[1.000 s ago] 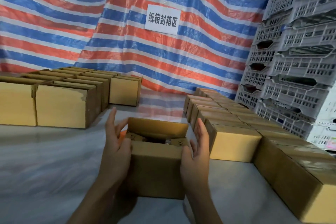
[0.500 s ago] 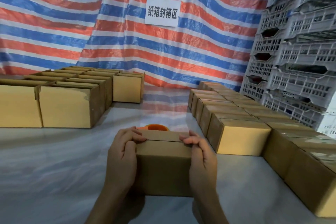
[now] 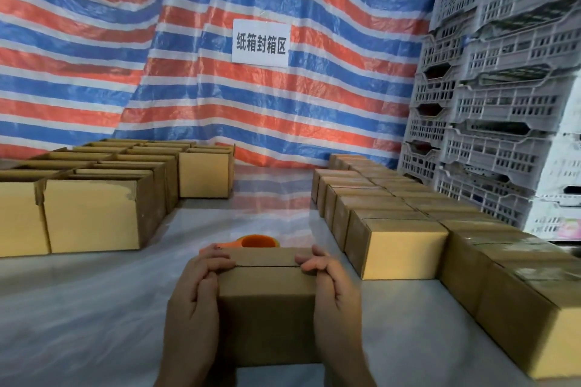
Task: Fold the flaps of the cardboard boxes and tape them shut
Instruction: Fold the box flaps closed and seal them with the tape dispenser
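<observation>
Our left hand [image 3: 195,298] and right hand [image 3: 336,295] clamped a plain brown box [image 3: 267,308], flaps folded flat, seam showing.

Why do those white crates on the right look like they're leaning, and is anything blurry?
Head view: the wide-angle lens tilts the crates at the frame edge; the box, left hand and right hand look slightly soft; the plastic sheet shows pale sheen.

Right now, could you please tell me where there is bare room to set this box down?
The widest bare patch of the plastic-covered surface lies left of the held box, before the open boxes. A lane runs past the orange tape dispenser between both box groups. To its right, only a narrow strip borders the crowded closed boxes.
</observation>
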